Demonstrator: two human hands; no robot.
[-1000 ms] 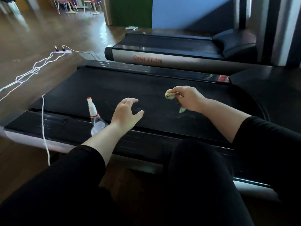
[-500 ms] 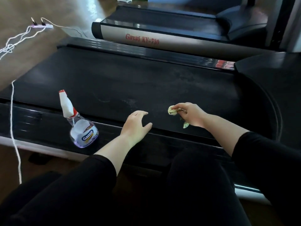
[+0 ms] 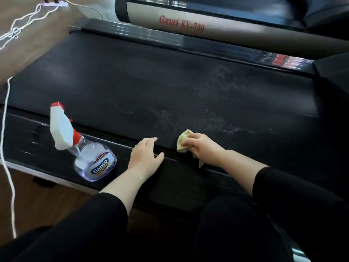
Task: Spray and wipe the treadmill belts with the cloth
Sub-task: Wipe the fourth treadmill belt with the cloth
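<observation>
A crumpled yellow-green cloth (image 3: pixel 183 141) is gripped in the right hand (image 3: pixel 203 149), the fingers curled over it, and is pressed against the near edge of the black treadmill belt (image 3: pixel 170 87). A corner of the cloth is seen hanging below the hand, over the near side rail (image 3: pixel 37 140). The left hand (image 3: pixel 145 157) is laid just beside it to the left, across the seam between rail and belt — fingers straight and slightly spread, thumb out, nothing held. Pale speckled streaks are seen on the belt beyond the cloth. A spray bottle (image 3: pixel 85 150) is stood on the side rail to the left of the left hand, near it but apart; it is clear, with a white trigger head, a red collar and a label reading "Ganso". A second treadmill (image 3: pixel 181 25), marked "Ganas KY-730" in red, is set parallel behind the first. A white cable (image 3: pixel 7 148) is trailed over the wooden floor (image 3: pixel 37 201) at the left, and a power strip (image 3: pixel 54 3) is seen at the top left — plugs inserted.
</observation>
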